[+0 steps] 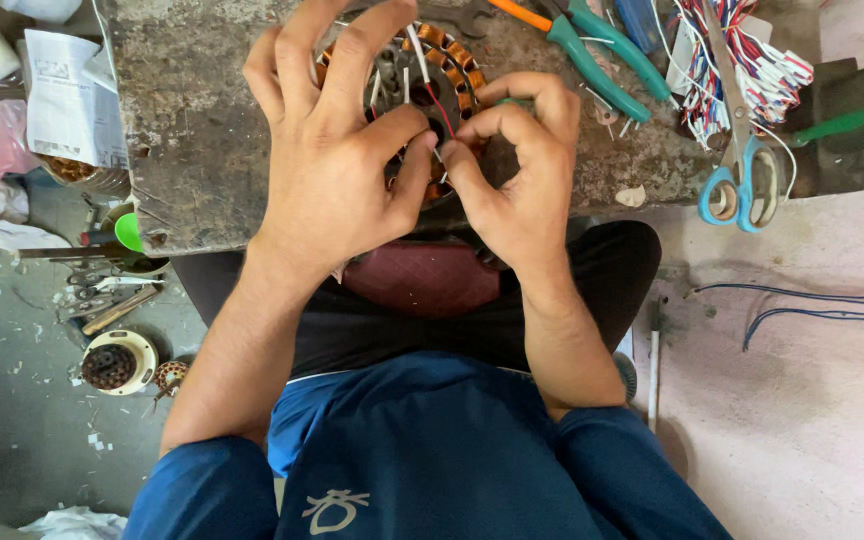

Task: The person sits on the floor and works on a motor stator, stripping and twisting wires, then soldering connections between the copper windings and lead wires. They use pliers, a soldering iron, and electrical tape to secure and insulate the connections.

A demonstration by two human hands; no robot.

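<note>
Left hand [337, 160]: thumb and index finger pinch a thin white lead wire [418, 52]; the other fingers are splayed. Right hand [517, 165]: fingertips clenched on the same wire cluster, beside a thin red wire [439, 105]. Both hands rest over a round copper-wound motor stator [457, 62] on a worn grey stone slab [192, 120]. Blue-handled scissors [737, 185] and green-handled pliers [602, 55] lie near to the right.

left hand [327, 160] thumb and forefinger pinched at thin white wire ends over round copper-wound motor stator [449, 70] | right hand [517, 170] pinching just beside it, fingertips nearly touching | stator on worn grey slab bench [202, 120] | green-handled pliers [602, 60], blue-handled scissors [742, 170], red-white-blue wire bundle [752, 60] lie to the right
</note>
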